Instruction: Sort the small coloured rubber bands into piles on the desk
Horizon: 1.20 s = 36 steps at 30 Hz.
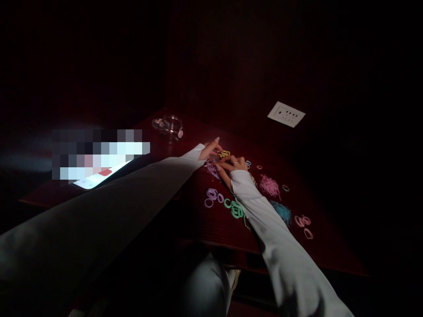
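On the dark red table, my left hand [211, 149] reaches over a small heap of purple bands [213, 171], its fingers apart and partly hidden. From the right comes my right hand [235, 164], wearing a ring, with fingers spread and bent at that heap's edge; no held thing shows. Yellow bands [224, 153] lie just beyond the fingertips. Nearer the front edge are looped purple hair ties [212, 194] and green hair ties [235, 208], the green ones beside my right sleeve. Some pale yellow bands [253, 179] are half hidden behind my right wrist.
A pink heap [270, 186], a blue heap [280, 213] and pink hair ties [304, 222] lie to the right. A clear jar [172, 125] stands at the back. Left of it, a lit screen [89, 182] is partly blurred out. A socket plate [286, 114] is on the dark wall.
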Motion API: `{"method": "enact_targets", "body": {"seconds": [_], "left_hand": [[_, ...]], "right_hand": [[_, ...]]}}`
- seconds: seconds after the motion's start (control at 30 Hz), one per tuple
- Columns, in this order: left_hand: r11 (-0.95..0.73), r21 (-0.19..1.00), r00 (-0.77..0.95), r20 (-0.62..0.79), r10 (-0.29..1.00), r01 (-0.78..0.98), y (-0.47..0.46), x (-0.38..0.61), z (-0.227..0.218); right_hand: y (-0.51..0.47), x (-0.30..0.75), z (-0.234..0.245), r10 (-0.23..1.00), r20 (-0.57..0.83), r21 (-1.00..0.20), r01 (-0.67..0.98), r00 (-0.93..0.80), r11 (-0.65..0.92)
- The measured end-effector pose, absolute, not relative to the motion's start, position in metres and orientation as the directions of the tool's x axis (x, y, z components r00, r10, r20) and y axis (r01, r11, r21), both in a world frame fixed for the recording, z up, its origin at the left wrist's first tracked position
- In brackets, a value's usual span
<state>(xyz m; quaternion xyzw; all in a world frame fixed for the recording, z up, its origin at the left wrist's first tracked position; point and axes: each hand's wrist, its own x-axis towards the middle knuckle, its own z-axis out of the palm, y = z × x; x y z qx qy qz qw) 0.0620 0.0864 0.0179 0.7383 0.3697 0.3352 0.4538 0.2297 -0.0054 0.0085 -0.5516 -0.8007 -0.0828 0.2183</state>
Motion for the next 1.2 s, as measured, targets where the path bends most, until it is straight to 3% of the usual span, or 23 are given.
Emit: {"method": "enact_targets", "body": {"seconds": [0.27,0.4,0.47,0.6,0.7,0.87,1.2], "left_hand": [[-0.283,0.951,0.542,0.172,0.822,0.127,0.084,0.063,0.016],[-0.345,0.920,0.509,0.211,0.834,0.186,0.086,0.064,0.015],[-0.476,0.828,0.477,0.304,0.824,0.295,0.085,0.061,0.015],[-0.678,0.449,0.458,0.509,0.729,0.582,0.078,0.045,0.021],[-0.681,0.291,0.544,0.431,0.720,0.672,0.073,0.033,0.031],[-0.648,0.211,0.606,0.234,0.760,0.731,0.069,0.031,0.033],[-0.734,0.164,0.702,0.217,0.679,0.659,0.073,0.036,0.019]], "right_hand": [[0.000,0.229,0.010,0.867,0.462,-0.207,0.928,-0.185,0.308],[0.000,0.229,0.010,0.876,0.442,-0.223,0.922,-0.194,0.316],[-0.001,0.229,0.011,0.880,0.435,-0.233,0.920,-0.191,0.315],[-0.002,0.227,0.013,0.891,0.420,-0.256,0.920,-0.172,0.298],[-0.003,0.226,0.013,0.894,0.416,-0.263,0.920,-0.165,0.292],[-0.002,0.228,0.012,0.893,0.415,-0.255,0.919,-0.175,0.299],[-0.002,0.229,0.010,0.899,0.403,-0.278,0.913,-0.171,0.298]]}}
